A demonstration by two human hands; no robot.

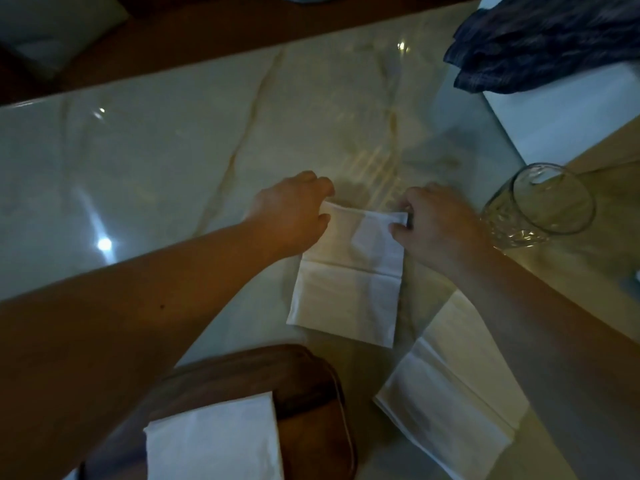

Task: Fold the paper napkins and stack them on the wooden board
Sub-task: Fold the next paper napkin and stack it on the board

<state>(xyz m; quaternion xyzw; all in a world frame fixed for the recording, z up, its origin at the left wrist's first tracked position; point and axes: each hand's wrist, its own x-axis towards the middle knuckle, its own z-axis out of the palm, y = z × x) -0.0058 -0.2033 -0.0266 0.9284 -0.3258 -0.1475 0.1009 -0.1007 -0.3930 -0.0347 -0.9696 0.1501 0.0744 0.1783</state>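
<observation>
A white paper napkin [349, 278] lies spread on the marble table in the middle. My left hand [291, 213] pinches its far left corner, and my right hand [433, 226] pinches its far right corner; both corners are lifted slightly off the table. At the bottom edge sits a dark wooden board [311, 393] with a folded white napkin [214, 441] on it, partly hidden by my left arm. A pile of unfolded napkins [450, 386] lies at the lower right, under my right forearm.
A clear drinking glass [540, 206] stands just right of my right hand. A white box [568, 109] with a dark blue patterned cloth [540, 39] on it sits at the far right. The table's far edge [207, 57] meets a dark wooden surface.
</observation>
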